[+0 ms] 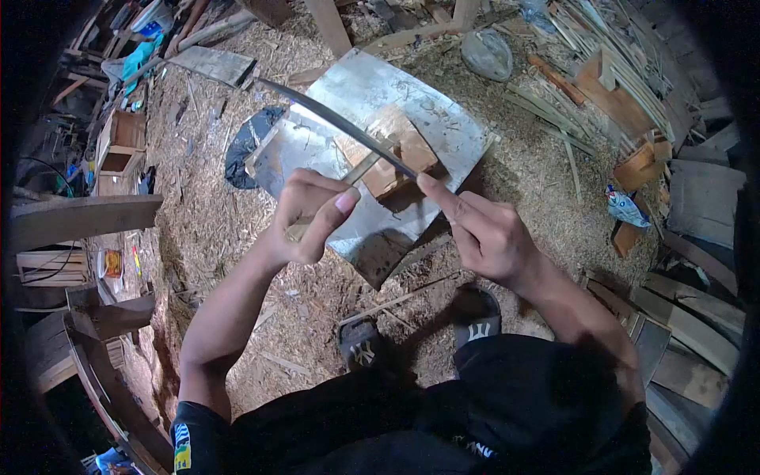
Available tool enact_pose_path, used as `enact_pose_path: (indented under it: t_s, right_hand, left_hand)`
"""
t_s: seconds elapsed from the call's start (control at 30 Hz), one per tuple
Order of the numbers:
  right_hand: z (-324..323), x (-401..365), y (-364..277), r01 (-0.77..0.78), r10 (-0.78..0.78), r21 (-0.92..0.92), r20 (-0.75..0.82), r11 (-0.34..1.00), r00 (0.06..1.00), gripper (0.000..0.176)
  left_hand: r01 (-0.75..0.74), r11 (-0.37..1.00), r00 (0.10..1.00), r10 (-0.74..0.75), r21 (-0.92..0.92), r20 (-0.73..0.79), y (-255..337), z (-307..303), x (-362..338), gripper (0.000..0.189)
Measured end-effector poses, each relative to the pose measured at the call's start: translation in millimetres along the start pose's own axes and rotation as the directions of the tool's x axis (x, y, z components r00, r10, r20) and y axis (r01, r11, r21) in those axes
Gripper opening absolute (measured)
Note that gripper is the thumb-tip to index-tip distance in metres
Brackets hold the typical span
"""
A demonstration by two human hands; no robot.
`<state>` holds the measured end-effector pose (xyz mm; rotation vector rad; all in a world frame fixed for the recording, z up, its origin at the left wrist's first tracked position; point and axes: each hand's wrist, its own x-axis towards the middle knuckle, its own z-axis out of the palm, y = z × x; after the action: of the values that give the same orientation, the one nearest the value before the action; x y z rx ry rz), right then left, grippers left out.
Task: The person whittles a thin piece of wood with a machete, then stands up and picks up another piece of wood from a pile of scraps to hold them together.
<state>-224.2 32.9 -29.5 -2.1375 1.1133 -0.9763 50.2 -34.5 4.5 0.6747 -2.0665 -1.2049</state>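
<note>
My left hand (313,218) is closed around a thin pale wooden stick (360,170) that points up and to the right. The fingers of my right hand (487,233) are closed at the near end of a long, narrow, dark blade-like strip (332,119). This strip slants up to the left and crosses the stick's far end in this view. Below both hands a light wooden block (405,142) with a notched side rests on a worn whitish board (443,107). The tips of my right hand are close over the block's near corner.
Wood shavings (554,214) cover the ground around my sandals (477,313). A black plastic bag (245,146) lies left of the board, a clear bag (487,55) beyond it. Planks (689,324) are stacked at the right; a wooden beam (87,222) juts in from the left.
</note>
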Motion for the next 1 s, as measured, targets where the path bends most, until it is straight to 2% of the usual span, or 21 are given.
enact_pose_path:
  t_s: [0.03, 0.07, 0.1, 0.17, 0.27, 0.4, 0.47, 0.57, 0.63, 0.67, 0.7, 0.77, 0.8, 0.83, 0.9, 0.93, 0.97, 1.0]
  right_hand:
    - [4, -2, 8, 0.002, -0.002, 0.004, 0.001, 1.0, 1.0, 0.064]
    - [6, 0, 18, -0.074, 0.078, -0.069, 0.046, 0.995, 0.996, 0.065]
    - [5, 4, 19, -0.152, 0.165, -0.145, 0.08, 0.978, 0.983, 0.066]
    - [-1, 6, 12, -0.167, 0.185, -0.163, 0.106, 0.972, 0.977, 0.066]
    - [-1, 6, 0, -0.039, 0.039, -0.005, -0.006, 0.999, 0.999, 0.066]
    - [3, 4, 12, -0.034, 0.034, -0.044, 0.013, 0.998, 0.999, 0.065]
    - [2, 6, 23, -0.138, 0.146, -0.107, 0.072, 0.985, 0.987, 0.066]
    - [2, 3, 13, -0.167, 0.173, -0.059, 0.113, 0.984, 0.978, 0.066]
    - [2, -3, 9, 0.059, -0.056, -0.091, 0.029, 0.994, 0.998, 0.065]
    - [5, -5, 11, 0.097, -0.097, -0.096, 0.003, 0.991, 0.995, 0.063]
    - [5, -4, 14, 0.093, -0.093, -0.09, 0.003, 0.992, 0.996, 0.063]
    - [0, 5, 21, -0.122, 0.16, -0.279, 0.115, 0.952, 0.98, 0.062]
    - [-3, 9, 17, -0.166, 0.198, -0.229, 0.123, 0.959, 0.973, 0.063]
    - [-2, 9, 15, -0.164, 0.196, -0.232, 0.121, 0.959, 0.973, 0.063]
    - [5, 1, 9, 0.054, -0.044, -0.114, 0.088, 0.992, 0.995, 0.064]
    - [5, 1, 9, 0.1, -0.09, -0.13, 0.08, 0.986, 0.993, 0.063]
    - [6, 1, 12, 0.095, -0.085, -0.123, 0.08, 0.988, 0.993, 0.063]
    - [4, 5, 20, -0.04, 0.058, -0.189, 0.089, 0.981, 0.994, 0.062]
  left_hand:
    - [0.021, 1.0, 1.0, -0.021, -0.017, -0.003, 1, -1, 0, 0.045]
    - [0.097, 0.995, 0.995, -0.097, 0.03, -0.005, 4, 1, 1, 0.045]
    - [0.091, 0.995, 0.996, -0.091, 0.036, -0.001, 2, 2, -1, 0.045]
    - [0.016, 1.0, 0.998, -0.016, 0.008, -0.063, -6, 5, -3, 0.046]
    - [0.017, 1.0, 0.998, -0.016, 0.017, -0.053, -7, 3, -3, 0.049]
    - [0.03, 1.0, 0.997, -0.029, 0.011, -0.073, -11, 6, -8, 0.05]
    - [0.012, 1.0, 0.996, -0.015, -0.025, -0.09, -16, 8, -9, 0.048]
    - [-0.014, 1.0, 0.998, 0.014, 0.001, -0.054, -11, 6, -5, 0.052]
    - [-0.01, 1.0, 0.997, 0.009, -0.013, -0.071, -13, 8, -8, 0.052]
    - [-0.005, 1.0, 0.997, 0.003, -0.026, -0.083, -14, 9, -12, 0.052]
    - [0.001, 1.0, 0.997, -0.003, -0.027, -0.081, -15, 10, -14, 0.052]
    - [-0.058, 0.998, 0.994, 0.055, -0.028, -0.093, -20, 11, -14, 0.046]
    - [-0.058, 0.998, 0.992, 0.055, -0.023, -0.112, -17, 12, -12, 0.046]
    - [-0.061, 0.998, 0.992, 0.059, -0.023, -0.112, -16, 12, -9, 0.046]
    - [-0.084, 0.996, 0.991, 0.084, -0.002, -0.1, -18, 13, -10, 0.045]
    - [-0.076, 0.997, 0.991, 0.075, -0.006, -0.107, -20, 14, -13, 0.045]
    - [-0.077, 0.995, 0.991, 0.07, -0.058, -0.115, -23, 15, -16, 0.044]
    - [-0.089, 0.991, 0.989, 0.076, -0.103, -0.125, -24, 13, -16, 0.044]
